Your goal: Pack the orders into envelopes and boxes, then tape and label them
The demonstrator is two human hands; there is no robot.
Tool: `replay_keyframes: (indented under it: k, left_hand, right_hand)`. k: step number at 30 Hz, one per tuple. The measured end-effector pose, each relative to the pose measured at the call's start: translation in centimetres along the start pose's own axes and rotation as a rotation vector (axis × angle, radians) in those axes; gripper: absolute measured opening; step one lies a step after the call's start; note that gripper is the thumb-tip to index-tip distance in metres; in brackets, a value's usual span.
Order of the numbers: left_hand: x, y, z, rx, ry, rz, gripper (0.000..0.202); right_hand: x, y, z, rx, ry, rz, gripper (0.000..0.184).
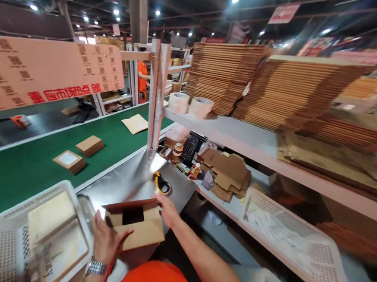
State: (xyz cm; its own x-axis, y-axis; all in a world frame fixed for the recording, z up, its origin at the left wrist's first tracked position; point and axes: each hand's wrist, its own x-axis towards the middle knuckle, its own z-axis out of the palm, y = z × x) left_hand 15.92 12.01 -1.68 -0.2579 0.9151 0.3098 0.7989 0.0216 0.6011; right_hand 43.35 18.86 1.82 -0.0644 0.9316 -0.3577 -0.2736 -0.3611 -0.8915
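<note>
A small brown cardboard box (139, 229) stands on the steel worktop (127, 183) right in front of me, its top flaps partly folded and a dark opening showing. My left hand (107, 241) presses against the box's left side and front flap, fingers curled round it. My right hand (167, 210) grips the box's right edge. A yellow and black tape dispenser (161, 184) lies on the worktop just beyond my right hand.
A white perforated basket (8, 220) with packets sits at my left. Two small boxes (79, 154) ride the green conveyor (33, 167). Shelves at right hold tape rolls (189, 104), flat carton stacks (268, 85) and another white basket (290, 232). A person in orange stands far back.
</note>
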Motion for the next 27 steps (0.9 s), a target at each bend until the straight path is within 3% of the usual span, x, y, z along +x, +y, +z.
replay_keyframes:
  k: [4,8,10,14,16,21,24,27]
  left_hand:
    - [0.4,0.1,-1.1,-0.193,0.015,-0.201,0.138]
    - [0.7,-0.5,-2.3,-0.320,-0.272,-0.512,0.102]
    - [0.8,-0.5,-2.6,-0.345,-0.385,-0.574,0.086]
    - [1.2,0.0,-2.3,-0.351,-0.358,-0.546,0.079]
    - [1.5,0.5,-2.1,-0.360,-0.363,-0.553,0.079]
    - [2.9,1.7,-1.6,-0.447,-0.420,-0.536,0.074]
    - [3.6,2.0,-1.5,-0.438,-0.460,-0.498,0.069]
    - [4.4,2.0,-1.4,-0.355,-0.496,-0.455,0.069]
  right_hand:
    - [-0.6,2.9,-2.1,-0.111,-0.057,-0.089,0.032]
    - [0.9,5.1,-4.9,-0.168,-0.194,-0.147,0.027]
    - [3.0,5.3,-5.8,-0.201,-0.189,-0.171,0.038]
    - [9.0,4.2,-7.0,-0.414,0.016,-0.184,0.087]
    - [11.7,3.7,-7.3,-0.562,0.080,-0.191,0.097]
    - [15.3,4.2,-7.4,-1.056,0.106,-0.229,0.083]
    - [16.4,4.5,-7.7,-0.965,0.102,-0.273,0.074]
    - [17.0,3.1,-7.9,-0.791,0.060,-0.293,0.070]
